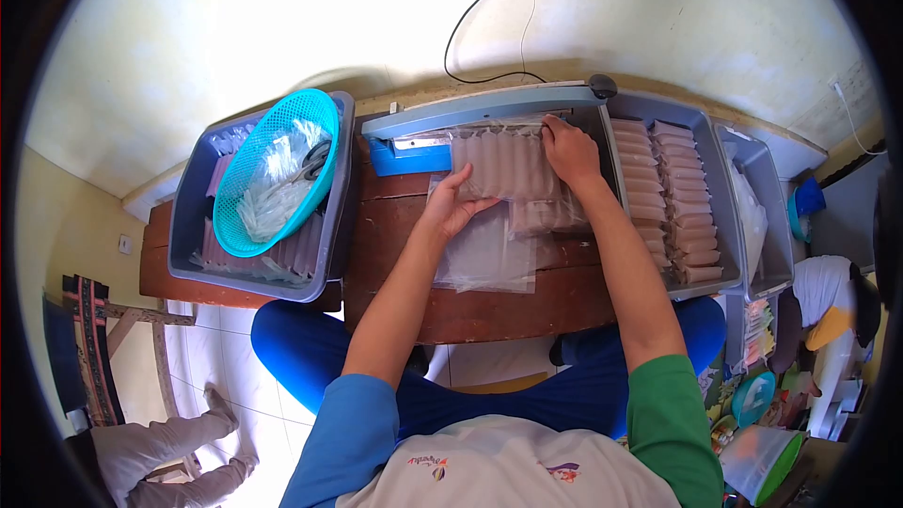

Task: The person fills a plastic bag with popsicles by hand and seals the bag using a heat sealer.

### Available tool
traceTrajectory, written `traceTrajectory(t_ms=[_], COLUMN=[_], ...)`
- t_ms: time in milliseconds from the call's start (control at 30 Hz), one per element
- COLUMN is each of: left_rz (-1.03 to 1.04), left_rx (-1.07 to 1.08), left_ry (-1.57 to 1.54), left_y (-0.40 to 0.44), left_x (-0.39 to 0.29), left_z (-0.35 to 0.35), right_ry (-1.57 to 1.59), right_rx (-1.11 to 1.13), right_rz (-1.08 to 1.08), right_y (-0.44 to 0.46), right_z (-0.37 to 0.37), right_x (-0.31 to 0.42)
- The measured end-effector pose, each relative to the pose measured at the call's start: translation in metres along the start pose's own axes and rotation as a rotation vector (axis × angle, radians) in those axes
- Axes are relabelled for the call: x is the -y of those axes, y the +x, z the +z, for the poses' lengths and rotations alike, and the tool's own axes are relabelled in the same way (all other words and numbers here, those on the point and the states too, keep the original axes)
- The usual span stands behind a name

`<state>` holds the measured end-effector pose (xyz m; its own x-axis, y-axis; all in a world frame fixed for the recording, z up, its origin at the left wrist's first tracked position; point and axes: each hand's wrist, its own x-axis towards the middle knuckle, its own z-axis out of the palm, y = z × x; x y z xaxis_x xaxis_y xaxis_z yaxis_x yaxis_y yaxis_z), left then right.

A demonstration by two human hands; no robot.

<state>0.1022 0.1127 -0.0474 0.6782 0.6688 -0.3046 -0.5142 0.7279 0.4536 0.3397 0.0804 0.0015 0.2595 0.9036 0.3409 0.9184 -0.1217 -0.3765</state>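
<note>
A clear plastic bag (499, 165) holds a row of several pale brown filled tubes, and its top edge lies at the long grey sealer (480, 111). My left hand (453, 209) grips the bag's lower left side, thumb on the front and fingers beneath. At the upper right corner, my right hand (570, 152) pinches the bag's edge; its fingertips are partly hidden. Below my left hand, flat clear bags (489, 259) lie on the brown wooden table (395, 268). Another packed bag (550, 216) shows partly under the held one.
At left, a grey tub (340, 198) bears a turquoise basket (226, 216) with clear plastic and scissors (315, 160). Stacked brown tubes (691, 198) fill a grey tub (720, 160) at right, beside another bin (779, 226). Other people (169, 447) are at both sides.
</note>
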Motion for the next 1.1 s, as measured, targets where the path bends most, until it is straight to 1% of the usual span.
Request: traceTrajectory(t_ms=[200,267,400,467,500,567,800,867,1100], left_rz=[-0.006,-0.006,-0.007,-0.014,-0.018,0.001,0.011,0.02,0.018], left_rx=[-0.007,-0.011,-0.027,0.047,0.046,0.024,-0.02,-0.028,0.013], left_ry=[-0.009,-0.029,-0.026,-0.024,-0.027,-0.031,-0.009,-0.016,-0.006], left_y=[-0.001,0.0,0.001,0.003,0.003,0.003,0.0,0.0,0.001], left_x=[0.0,0.0,0.0,0.0,0.0,0.002,0.001,0.003,0.003], left_z=[0.002,0.001,0.0,-0.004,-0.005,-0.003,0.002,0.002,-0.002], right_ry=[0.009,0.063,0.034,0.039,0.037,-0.092,-0.166,-0.211,-0.283], right_rx=[-0.009,-0.114,-0.182,-0.108,-0.105,-0.542,-0.466,-0.435,-0.37], right_rz=[0.021,-0.042,-0.078,0.053,0.055,-0.278,-0.265,-0.224,-0.173], right_y=[-0.001,-0.003,-0.011,-0.017,-0.018,-0.017,-0.008,-0.011,-0.014], right_z=[-0.004,-0.004,-0.024,-0.049,-0.055,-0.062,-0.05,-0.046,-0.042], right_x=[0.002,-0.001,0.002,0.011,0.012,0.01,-0.001,-0.005,-0.012])
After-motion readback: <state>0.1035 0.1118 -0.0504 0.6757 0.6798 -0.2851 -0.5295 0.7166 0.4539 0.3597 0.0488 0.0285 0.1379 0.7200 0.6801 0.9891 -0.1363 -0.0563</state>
